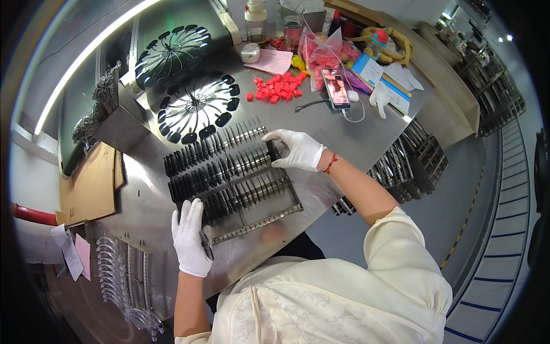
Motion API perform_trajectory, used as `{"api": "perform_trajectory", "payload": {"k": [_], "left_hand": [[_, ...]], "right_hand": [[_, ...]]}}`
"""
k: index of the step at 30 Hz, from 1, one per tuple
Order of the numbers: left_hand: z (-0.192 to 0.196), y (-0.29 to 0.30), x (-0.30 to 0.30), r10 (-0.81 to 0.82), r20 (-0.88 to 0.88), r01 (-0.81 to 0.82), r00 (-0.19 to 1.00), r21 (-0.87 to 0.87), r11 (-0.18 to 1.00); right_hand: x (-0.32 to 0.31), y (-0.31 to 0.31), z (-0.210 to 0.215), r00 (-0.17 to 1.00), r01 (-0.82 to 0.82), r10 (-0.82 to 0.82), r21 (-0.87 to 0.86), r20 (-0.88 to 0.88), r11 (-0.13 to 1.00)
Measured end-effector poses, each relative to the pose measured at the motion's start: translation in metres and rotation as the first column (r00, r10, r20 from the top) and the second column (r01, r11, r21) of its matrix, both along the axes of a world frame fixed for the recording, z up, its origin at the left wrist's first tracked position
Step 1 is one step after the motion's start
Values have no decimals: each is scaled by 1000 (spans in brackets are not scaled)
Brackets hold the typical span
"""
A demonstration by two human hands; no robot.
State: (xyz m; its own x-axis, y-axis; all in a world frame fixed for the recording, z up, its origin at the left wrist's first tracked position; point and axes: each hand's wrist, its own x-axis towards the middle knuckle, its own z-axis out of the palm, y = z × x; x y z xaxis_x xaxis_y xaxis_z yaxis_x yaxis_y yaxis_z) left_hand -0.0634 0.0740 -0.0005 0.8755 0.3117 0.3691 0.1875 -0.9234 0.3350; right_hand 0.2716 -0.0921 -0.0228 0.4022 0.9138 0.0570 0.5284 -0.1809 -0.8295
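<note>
A metal rack [260,221] lies on the steel table [321,123], its rows filled with several narrow black pieces [217,166]. My right hand [298,150], in a white glove, pinches one black piece [272,151] at the rack's upper right end. My left hand [191,236], also gloved, rests on the rack's lower left corner with a thin black piece [206,245] held along its palm.
Two round black-slotted discs [195,106] sit behind the rack. Red small blocks [278,88], a phone [336,89], bags, jars and a spare glove [379,98] crowd the far side. Cardboard [91,183] lies left; clear curved parts [117,269] hang below left.
</note>
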Motion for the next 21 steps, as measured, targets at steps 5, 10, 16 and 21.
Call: {"api": "perform_trajectory", "payload": {"k": [5, 10, 16, 21], "left_hand": [[3, 2, -3, 27, 55, -24, 998, -50, 998], [4, 1, -2, 15, 106, -7, 994, -76, 997], [1, 1, -6, 29, 138, -10, 990, -133, 991], [-3, 3, -8, 44, 158, -6, 986, -234, 972]], "right_hand": [[-1, 5, 7, 920, -55, 80, -76, 384, 996], [-2, 9, 6, 933, -105, 129, -88, 337, 991], [5, 7, 1, 910, -55, 136, -211, 393, 976], [3, 0, 4, 944, -22, 36, -46, 328, 999]]}}
